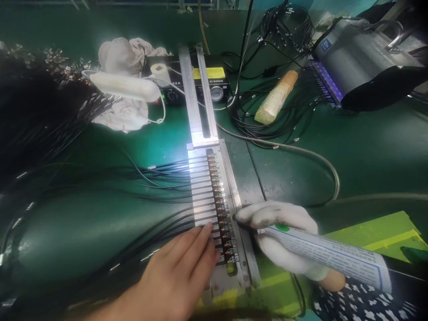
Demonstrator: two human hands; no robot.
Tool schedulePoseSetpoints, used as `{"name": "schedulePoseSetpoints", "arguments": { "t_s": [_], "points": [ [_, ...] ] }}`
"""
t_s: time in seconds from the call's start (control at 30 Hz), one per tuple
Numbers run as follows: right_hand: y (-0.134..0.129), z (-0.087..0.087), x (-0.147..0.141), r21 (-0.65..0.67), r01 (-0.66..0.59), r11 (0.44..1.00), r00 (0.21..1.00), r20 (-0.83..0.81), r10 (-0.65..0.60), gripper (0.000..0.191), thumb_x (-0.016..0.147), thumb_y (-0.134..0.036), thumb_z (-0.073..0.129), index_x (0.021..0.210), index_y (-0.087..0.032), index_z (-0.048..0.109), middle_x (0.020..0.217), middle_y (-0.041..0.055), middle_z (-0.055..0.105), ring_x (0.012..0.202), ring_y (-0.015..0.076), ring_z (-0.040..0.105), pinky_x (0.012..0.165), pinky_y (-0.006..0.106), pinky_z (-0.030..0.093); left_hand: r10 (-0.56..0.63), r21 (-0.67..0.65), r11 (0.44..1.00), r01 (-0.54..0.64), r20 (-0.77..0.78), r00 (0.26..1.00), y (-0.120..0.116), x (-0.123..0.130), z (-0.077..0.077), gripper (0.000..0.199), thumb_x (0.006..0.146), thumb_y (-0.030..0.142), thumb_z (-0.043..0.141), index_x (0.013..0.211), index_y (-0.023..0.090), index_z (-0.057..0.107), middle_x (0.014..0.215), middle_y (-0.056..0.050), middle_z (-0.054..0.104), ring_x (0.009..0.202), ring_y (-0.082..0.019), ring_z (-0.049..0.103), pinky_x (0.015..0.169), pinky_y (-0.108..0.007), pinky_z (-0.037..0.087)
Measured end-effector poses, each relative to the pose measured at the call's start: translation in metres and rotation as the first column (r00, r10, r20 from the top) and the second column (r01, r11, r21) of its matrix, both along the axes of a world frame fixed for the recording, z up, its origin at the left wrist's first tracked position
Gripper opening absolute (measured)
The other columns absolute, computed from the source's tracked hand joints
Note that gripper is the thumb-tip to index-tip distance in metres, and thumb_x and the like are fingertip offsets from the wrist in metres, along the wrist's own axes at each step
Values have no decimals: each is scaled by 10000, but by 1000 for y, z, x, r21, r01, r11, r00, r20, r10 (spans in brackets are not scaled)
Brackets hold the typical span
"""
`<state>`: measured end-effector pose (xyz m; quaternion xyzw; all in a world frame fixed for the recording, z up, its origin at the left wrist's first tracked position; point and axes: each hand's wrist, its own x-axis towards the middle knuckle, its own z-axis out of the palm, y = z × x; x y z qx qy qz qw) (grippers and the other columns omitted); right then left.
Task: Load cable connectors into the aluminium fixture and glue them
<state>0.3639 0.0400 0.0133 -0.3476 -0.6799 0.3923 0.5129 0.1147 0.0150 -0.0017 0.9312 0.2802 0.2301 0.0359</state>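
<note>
A metal jig (200,196) holds a row of black cables, whose small connector ends (220,207) line its dark slot. My bare left hand (182,263) lies over the cables at the jig's near end, its outstretched fingertips resting beside the slot. In a white glove, my right hand (284,232) is closed around a thick tube with a white printed label (327,254). The tube's dark tip (239,219) points left at the jig's right-hand rail, near the connector row. Whether the tip touches anything, I cannot tell.
Behind the jig sits a black control box (172,95) with dials. A cloth (123,116) and a white lamp-like piece (125,87) are left of it. Cable bundles (261,125), a taped handle (277,97) and a purple-lit silver device (354,67) stand at right.
</note>
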Motion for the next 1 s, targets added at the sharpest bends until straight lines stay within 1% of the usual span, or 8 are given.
{"name": "schedulePoseSetpoints", "arguments": {
  "t_s": [0.17,0.27,0.4,0.6,0.8,1.0],
  "points": [
    [0,1,1,-4,-8,1000,1000,-5,8,143,822,-101,680,954,-155,696,945,122,757,859,254,747,747,355,650,3,16,1000,-4,7,1000,2,0,2,142,909,107,601,1012,75,693,1150,-198,726,1059,-306,689,886,-423,595],
    [0,1,1,3,-2,1000,1000,-8,2,158,820,-82,680,961,-152,700,943,120,759,862,257,749,755,358,651,10,18,1000,-10,-3,1000,2,0,1,153,907,114,601,1024,82,694,1164,-187,722,1072,-295,683,901,-411,590],
    [0,1,1,-4,8,1000,1000,-1,-8,144,827,-117,686,962,-167,697,953,111,760,868,258,750,759,362,651,4,2,1000,-4,-14,1000,1,-1,1,155,905,125,611,1027,86,698,1165,-186,722,1088,-301,675,913,-420,585],
    [0,2,0,-2,3,1000,1000,5,-2,136,823,-91,673,941,-155,694,937,119,759,852,249,751,754,347,649,1,9,1000,-1,1,1000,2,1,3,153,926,117,581,1019,80,696,1162,-195,724,1052,-307,693,876,-418,593],
    [-1,4,2,-7,-6,1000,1000,22,6,122,835,-126,668,948,-162,693,951,123,759,862,251,747,747,354,655,6,19,1000,-6,-3,1000,2,2,1,150,909,101,592,1016,87,697,1160,-188,724,1047,-300,695,883,-425,594],
    [-2,-1,2,7,-16,1000,1000,23,16,107,838,-137,668,941,-163,683,939,124,757,849,247,747,747,346,648,16,30,999,-15,-15,1000,0,0,-1,151,889,112,622,1021,94,692,1173,-190,719,1039,-295,695,878,-420,599]
  ]
}}
